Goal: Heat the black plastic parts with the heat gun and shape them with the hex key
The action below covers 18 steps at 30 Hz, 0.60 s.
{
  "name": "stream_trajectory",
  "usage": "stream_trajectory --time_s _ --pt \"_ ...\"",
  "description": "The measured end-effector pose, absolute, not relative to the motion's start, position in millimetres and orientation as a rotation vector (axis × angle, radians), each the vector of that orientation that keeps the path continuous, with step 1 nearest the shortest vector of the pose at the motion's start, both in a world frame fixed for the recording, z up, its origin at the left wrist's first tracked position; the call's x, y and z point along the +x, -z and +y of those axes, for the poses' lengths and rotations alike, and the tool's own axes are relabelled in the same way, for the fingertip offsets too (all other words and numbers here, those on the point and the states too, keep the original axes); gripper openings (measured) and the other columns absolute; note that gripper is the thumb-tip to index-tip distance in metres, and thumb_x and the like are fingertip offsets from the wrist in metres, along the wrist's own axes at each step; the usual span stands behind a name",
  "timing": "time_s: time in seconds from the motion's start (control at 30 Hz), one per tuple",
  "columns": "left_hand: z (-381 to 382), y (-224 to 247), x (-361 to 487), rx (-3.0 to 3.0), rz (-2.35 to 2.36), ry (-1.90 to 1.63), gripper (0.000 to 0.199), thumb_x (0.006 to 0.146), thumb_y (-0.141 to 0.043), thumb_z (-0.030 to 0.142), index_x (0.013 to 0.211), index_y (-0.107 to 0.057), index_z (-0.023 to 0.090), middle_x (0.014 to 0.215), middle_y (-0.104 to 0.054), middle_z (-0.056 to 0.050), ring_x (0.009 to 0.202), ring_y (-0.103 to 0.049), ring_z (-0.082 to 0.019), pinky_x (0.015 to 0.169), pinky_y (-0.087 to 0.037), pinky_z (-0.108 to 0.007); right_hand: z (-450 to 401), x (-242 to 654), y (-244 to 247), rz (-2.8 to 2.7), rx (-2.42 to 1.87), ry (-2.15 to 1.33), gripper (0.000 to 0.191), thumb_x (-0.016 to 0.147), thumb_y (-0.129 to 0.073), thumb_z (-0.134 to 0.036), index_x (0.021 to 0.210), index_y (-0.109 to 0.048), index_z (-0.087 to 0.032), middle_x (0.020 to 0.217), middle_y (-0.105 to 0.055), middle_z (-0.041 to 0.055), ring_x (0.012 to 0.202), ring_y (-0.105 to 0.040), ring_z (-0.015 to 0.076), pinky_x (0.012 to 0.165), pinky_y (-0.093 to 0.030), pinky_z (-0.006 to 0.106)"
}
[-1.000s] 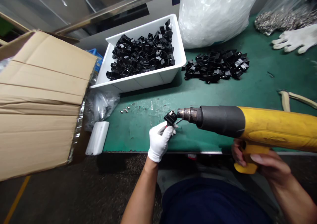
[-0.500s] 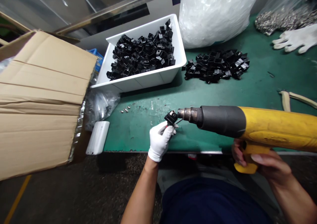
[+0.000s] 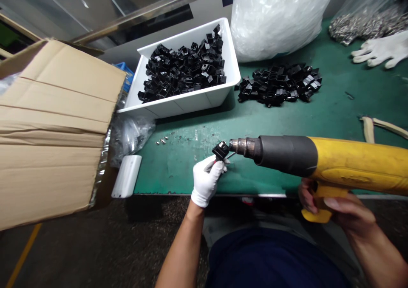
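Observation:
My left hand [image 3: 206, 179], in a white glove, is closed on a small black plastic part [image 3: 220, 151] with a shiny metal piece at its top. A thin metal rod [image 3: 230, 155] sticks out beside the part; whether the same hand holds it I cannot tell. My bare right hand [image 3: 341, 207] is wrapped round the handle of a yellow heat gun [image 3: 360, 162]. The gun's stepped metal nozzle points left and ends right beside the black part. Both are over the front of the green table [image 3: 274, 124].
A white bin [image 3: 191, 99] of black parts stands at the back, with a pile of black parts [image 3: 280, 84] to its right. Several small metal pieces [image 3: 162, 141] lie left of my glove. A cardboard box [image 3: 54, 135] stands left; pliers [image 3: 369, 128] and a glove [image 3: 382, 50] lie right.
Almost nothing differs. The whole view has shifted very slightly; the heat gun's nozzle stays beside the black part.

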<state>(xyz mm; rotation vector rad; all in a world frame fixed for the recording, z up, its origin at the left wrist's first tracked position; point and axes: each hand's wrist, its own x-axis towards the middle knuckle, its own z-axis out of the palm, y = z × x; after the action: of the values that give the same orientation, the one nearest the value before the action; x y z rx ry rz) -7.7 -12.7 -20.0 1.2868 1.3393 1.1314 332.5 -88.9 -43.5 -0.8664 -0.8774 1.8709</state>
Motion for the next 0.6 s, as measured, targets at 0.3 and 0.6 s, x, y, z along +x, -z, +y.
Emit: stream_trajectory --time_s 0.3,0.6 --pt "-11.2 16.3 -7.6 1.334 1.363 -1.099 0.039 0.091 -0.063 0.050 0.087 -0.076 0.013 0.071 -0.070 -0.005 0.065 -0.061 -0.016 0.067 -0.049 -0.028 -89.0 332.6 41.6 -0.871 -0.888 -1.868 0.039 0.083 -0.060 -0.043 0.114 -0.066 -0.021 0.084 -0.062 0.0062 0.066 -0.056 0.0224 0.060 -0.042 0.036" --pt "-18.3 15.1 -0.8 1.581 1.557 -1.147 0.032 0.090 -0.064 0.045 0.091 -0.075 0.016 0.075 -0.069 -0.004 0.068 -0.062 -0.017 0.068 -0.048 -0.027 -90.1 333.8 43.9 -0.861 -0.870 -1.880 0.039 0.082 -0.061 -0.044 0.114 -0.066 -0.021 0.084 -0.061 0.0062 0.066 -0.056 0.0227 0.059 -0.043 0.036"
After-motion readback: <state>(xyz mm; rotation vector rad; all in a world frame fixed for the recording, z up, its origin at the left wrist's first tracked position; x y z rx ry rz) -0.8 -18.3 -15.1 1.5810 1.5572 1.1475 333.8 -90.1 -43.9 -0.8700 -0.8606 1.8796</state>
